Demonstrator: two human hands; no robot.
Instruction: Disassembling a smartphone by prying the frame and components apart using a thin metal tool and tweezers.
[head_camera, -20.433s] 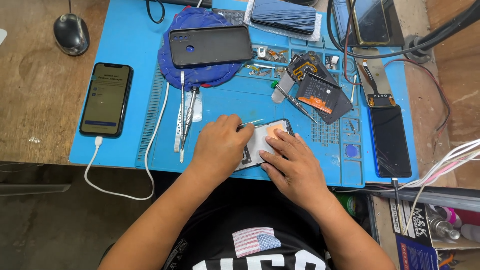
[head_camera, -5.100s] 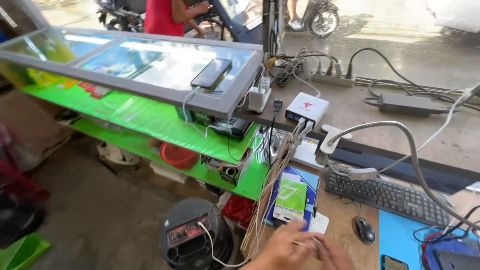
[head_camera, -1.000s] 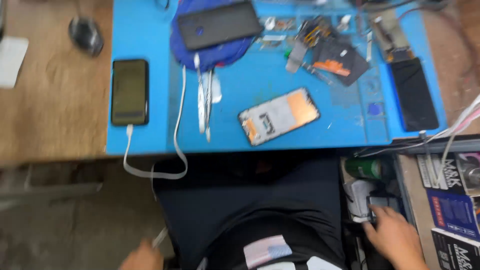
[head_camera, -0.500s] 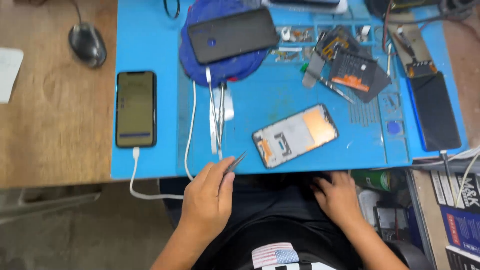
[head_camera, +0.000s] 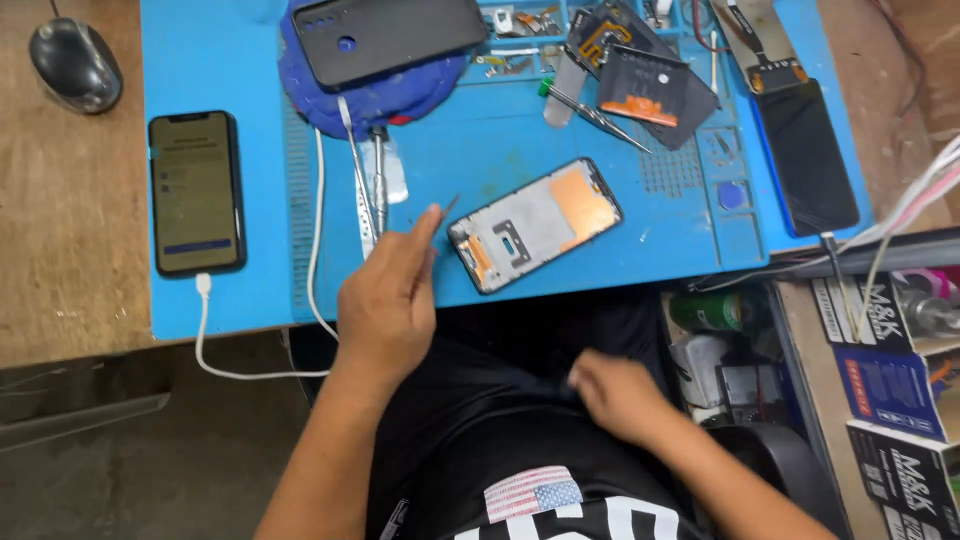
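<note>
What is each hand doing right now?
Left hand: closed on thin tweezers, beside the opened phone.
Right hand: on the lap, holding nothing visible; blurred.

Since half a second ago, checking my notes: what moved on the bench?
The left hand has risen from the mat's front edge onto the blue mat, its thin tool now near the opened phone. The right hand has drawn back onto the lap. The opened phone, the charging phone and the mouse stayed put.

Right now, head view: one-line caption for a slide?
Left hand holds thin tweezers beside an opened phone frame on a blue repair mat; right hand rests at the lap.
</note>
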